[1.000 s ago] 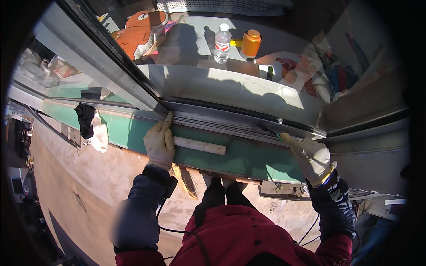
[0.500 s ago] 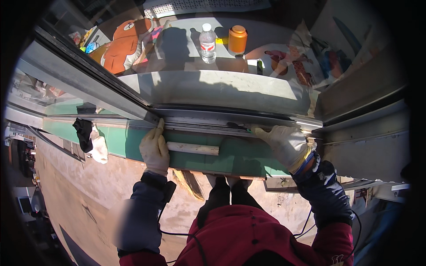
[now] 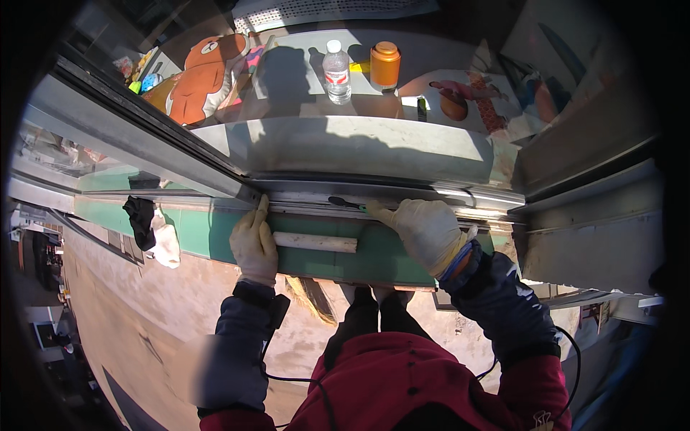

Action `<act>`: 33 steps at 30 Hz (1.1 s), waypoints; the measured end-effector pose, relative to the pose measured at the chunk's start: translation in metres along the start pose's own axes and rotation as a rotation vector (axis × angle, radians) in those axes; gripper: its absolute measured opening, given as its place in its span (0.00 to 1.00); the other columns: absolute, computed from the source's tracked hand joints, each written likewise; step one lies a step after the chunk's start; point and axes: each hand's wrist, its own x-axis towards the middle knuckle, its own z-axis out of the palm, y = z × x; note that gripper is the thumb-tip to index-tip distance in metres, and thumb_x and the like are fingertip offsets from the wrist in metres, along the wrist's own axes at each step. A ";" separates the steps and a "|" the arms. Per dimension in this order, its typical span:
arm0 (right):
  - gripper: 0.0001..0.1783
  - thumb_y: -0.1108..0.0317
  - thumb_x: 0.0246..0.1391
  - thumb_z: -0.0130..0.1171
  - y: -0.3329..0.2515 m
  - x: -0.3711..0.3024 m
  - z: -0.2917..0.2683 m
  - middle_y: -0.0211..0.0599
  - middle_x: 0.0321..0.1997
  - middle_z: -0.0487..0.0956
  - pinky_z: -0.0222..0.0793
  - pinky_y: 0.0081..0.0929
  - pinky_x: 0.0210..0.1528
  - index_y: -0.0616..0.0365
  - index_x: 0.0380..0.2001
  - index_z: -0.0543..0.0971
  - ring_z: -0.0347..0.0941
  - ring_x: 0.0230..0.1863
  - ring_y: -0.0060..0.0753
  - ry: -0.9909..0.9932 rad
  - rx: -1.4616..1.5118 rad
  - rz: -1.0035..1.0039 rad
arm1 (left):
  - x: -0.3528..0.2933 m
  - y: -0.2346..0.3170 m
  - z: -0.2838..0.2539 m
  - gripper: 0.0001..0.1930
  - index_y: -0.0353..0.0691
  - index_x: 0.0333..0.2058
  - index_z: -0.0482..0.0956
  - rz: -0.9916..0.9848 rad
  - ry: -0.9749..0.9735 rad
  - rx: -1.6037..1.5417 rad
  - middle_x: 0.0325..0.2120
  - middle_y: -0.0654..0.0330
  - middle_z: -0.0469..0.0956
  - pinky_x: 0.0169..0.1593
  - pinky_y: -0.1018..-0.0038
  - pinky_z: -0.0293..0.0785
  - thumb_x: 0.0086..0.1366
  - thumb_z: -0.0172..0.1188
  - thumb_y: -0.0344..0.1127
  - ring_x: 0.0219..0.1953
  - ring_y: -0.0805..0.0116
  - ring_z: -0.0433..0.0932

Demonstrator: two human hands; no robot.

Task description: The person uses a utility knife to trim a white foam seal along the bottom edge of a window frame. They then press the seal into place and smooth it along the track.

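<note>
My right hand point(image 3: 425, 233), in a pale work glove, closes around the green handle of a small brush point(image 3: 346, 203). The brush's dark, narrow head lies over the grooves of the metal window track point(image 3: 309, 208). My left hand point(image 3: 255, 246), gloved too, is at the lower corner of the sliding window sash point(image 3: 165, 152). Its index finger stretches up against the sash, while the other fingers are bent and hold nothing that I can see. Just right of that hand, a white tube-like piece point(image 3: 316, 242) lies on the green sill point(image 3: 381, 255).
Black cloth point(image 3: 141, 221) and white cloth point(image 3: 167, 244) hang over the sill at left. Behind the glass are a plastic bottle point(image 3: 336, 74), an orange canister point(image 3: 385, 66) and a brown bear cushion point(image 3: 205, 80). The sill drops off toward the ground point(image 3: 165, 309). A black cable hangs by my arms.
My right hand has moved left along the track, bringing the brush nearer to my left hand. My left hand stays at the sash corner.
</note>
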 end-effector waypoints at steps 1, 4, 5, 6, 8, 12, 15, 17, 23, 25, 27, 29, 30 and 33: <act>0.28 0.64 0.60 0.61 0.005 -0.004 -0.002 0.37 0.29 0.78 0.77 0.41 0.32 0.41 0.65 0.79 0.80 0.30 0.44 -0.063 0.071 0.008 | 0.000 0.000 0.000 0.24 0.35 0.60 0.81 -0.004 0.003 0.004 0.43 0.42 0.83 0.51 0.55 0.77 0.71 0.45 0.33 0.43 0.43 0.81; 0.27 0.65 0.60 0.61 0.032 -0.038 -0.022 0.39 0.29 0.79 0.77 0.43 0.33 0.41 0.64 0.79 0.80 0.30 0.47 -0.163 -0.018 0.061 | 0.000 -0.001 0.001 0.24 0.35 0.60 0.81 0.003 0.004 -0.021 0.42 0.43 0.83 0.50 0.55 0.77 0.71 0.46 0.34 0.42 0.43 0.80; 0.26 0.65 0.60 0.61 0.045 -0.049 -0.031 0.40 0.29 0.80 0.77 0.43 0.33 0.42 0.62 0.81 0.81 0.32 0.47 -0.119 0.044 0.076 | 0.000 -0.002 0.001 0.24 0.35 0.60 0.81 0.012 0.014 -0.020 0.42 0.43 0.82 0.50 0.55 0.77 0.71 0.46 0.34 0.42 0.43 0.80; 0.25 0.65 0.60 0.62 0.057 -0.055 -0.038 0.41 0.29 0.80 0.77 0.43 0.34 0.42 0.61 0.81 0.82 0.33 0.47 -0.078 0.077 0.068 | 0.000 -0.002 0.002 0.24 0.35 0.60 0.82 0.018 0.024 -0.019 0.42 0.43 0.82 0.50 0.55 0.77 0.71 0.46 0.34 0.42 0.43 0.80; 0.24 0.64 0.60 0.62 0.067 -0.061 -0.047 0.41 0.29 0.81 0.77 0.43 0.34 0.43 0.60 0.82 0.82 0.34 0.46 -0.043 0.116 0.082 | 0.000 -0.003 0.002 0.23 0.35 0.60 0.82 0.024 0.033 -0.019 0.41 0.43 0.82 0.49 0.55 0.77 0.71 0.46 0.33 0.41 0.43 0.80; 0.23 0.63 0.62 0.61 0.057 -0.048 -0.054 0.41 0.29 0.80 0.77 0.42 0.34 0.41 0.60 0.83 0.82 0.34 0.47 -0.023 0.201 0.138 | 0.000 -0.002 0.002 0.23 0.34 0.59 0.82 0.015 0.023 -0.028 0.40 0.44 0.82 0.48 0.55 0.77 0.71 0.46 0.33 0.41 0.43 0.80; 0.24 0.64 0.63 0.59 0.033 -0.018 -0.037 0.41 0.31 0.80 0.77 0.42 0.33 0.42 0.63 0.80 0.82 0.33 0.47 -0.043 0.078 0.094 | 0.002 -0.002 0.001 0.23 0.34 0.59 0.82 0.030 0.041 -0.031 0.39 0.44 0.82 0.47 0.55 0.76 0.71 0.46 0.32 0.39 0.43 0.80; 0.25 0.64 0.63 0.59 0.020 -0.001 -0.020 0.43 0.31 0.80 0.77 0.42 0.34 0.42 0.64 0.80 0.82 0.34 0.48 -0.033 0.079 0.070 | 0.001 -0.001 0.001 0.23 0.33 0.59 0.81 0.030 0.029 -0.032 0.39 0.44 0.82 0.47 0.55 0.76 0.71 0.46 0.32 0.39 0.43 0.79; 0.23 0.64 0.65 0.57 0.052 -0.037 -0.030 0.43 0.32 0.82 0.79 0.42 0.36 0.42 0.62 0.81 0.83 0.34 0.47 -0.190 0.115 0.090 | 0.002 0.000 0.000 0.24 0.34 0.60 0.80 0.009 0.000 -0.060 0.38 0.45 0.80 0.46 0.55 0.76 0.71 0.45 0.33 0.38 0.43 0.78; 0.22 0.66 0.63 0.59 0.069 -0.053 -0.045 0.43 0.31 0.83 0.79 0.43 0.38 0.43 0.60 0.83 0.83 0.34 0.48 -0.226 0.130 0.150 | 0.003 0.000 0.000 0.24 0.34 0.61 0.80 0.006 -0.007 -0.075 0.37 0.45 0.80 0.45 0.55 0.76 0.71 0.45 0.33 0.38 0.43 0.78; 0.21 0.68 0.61 0.61 0.081 -0.064 -0.058 0.44 0.30 0.84 0.79 0.43 0.38 0.44 0.58 0.84 0.84 0.34 0.49 -0.208 0.072 0.167 | 0.003 0.001 0.000 0.24 0.34 0.61 0.80 0.004 -0.002 -0.065 0.37 0.45 0.80 0.45 0.56 0.75 0.72 0.45 0.33 0.37 0.43 0.78; 0.21 0.68 0.61 0.61 0.081 -0.064 -0.064 0.43 0.29 0.83 0.78 0.43 0.36 0.44 0.57 0.84 0.83 0.32 0.50 -0.095 0.079 0.107 | 0.003 0.001 0.000 0.24 0.34 0.60 0.81 0.004 0.002 -0.052 0.37 0.45 0.80 0.45 0.56 0.75 0.72 0.45 0.34 0.38 0.43 0.78; 0.21 0.68 0.61 0.61 0.077 -0.061 -0.063 0.43 0.29 0.83 0.78 0.44 0.36 0.44 0.58 0.84 0.83 0.32 0.50 -0.079 0.102 0.110 | 0.003 0.001 -0.001 0.24 0.34 0.60 0.81 0.002 0.004 -0.045 0.37 0.45 0.80 0.45 0.56 0.76 0.72 0.45 0.34 0.38 0.43 0.78; 0.24 0.67 0.61 0.61 0.053 -0.032 -0.046 0.42 0.31 0.82 0.78 0.44 0.35 0.44 0.61 0.82 0.83 0.33 0.48 -0.002 0.190 0.044 | 0.003 0.001 0.000 0.24 0.34 0.60 0.81 0.002 0.005 -0.051 0.38 0.45 0.81 0.45 0.55 0.76 0.72 0.45 0.34 0.38 0.43 0.79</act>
